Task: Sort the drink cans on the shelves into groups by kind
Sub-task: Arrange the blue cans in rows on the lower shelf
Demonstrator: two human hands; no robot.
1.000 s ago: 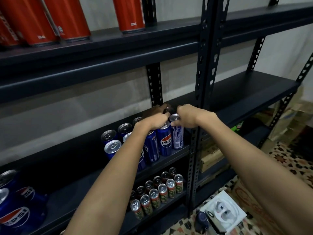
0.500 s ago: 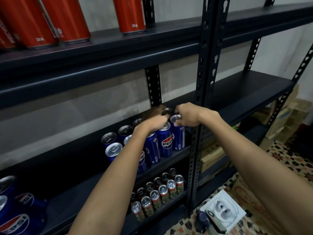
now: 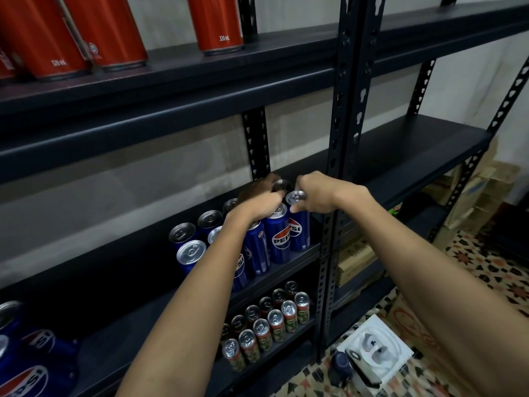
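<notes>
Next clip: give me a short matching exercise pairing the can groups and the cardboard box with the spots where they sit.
Things:
1. red cans
2. blue cans
3. small green-labelled cans
4. cardboard box

Places:
A. low shelf right of the front post
B. top shelf
C. shelf under the hands
D. shelf below the blue cans

Pairs: 1-B, 2-C, 3-D, 4-A

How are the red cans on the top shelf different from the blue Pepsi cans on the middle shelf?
The red cans are red with "320 mL" in white; the blue Pepsi cans are blue with a Pepsi logo. The red cans stand untouched and spaced apart; the blue cans are packed close, with the left hand and right hand at their tops. All stand upright on black shelves.
</notes>
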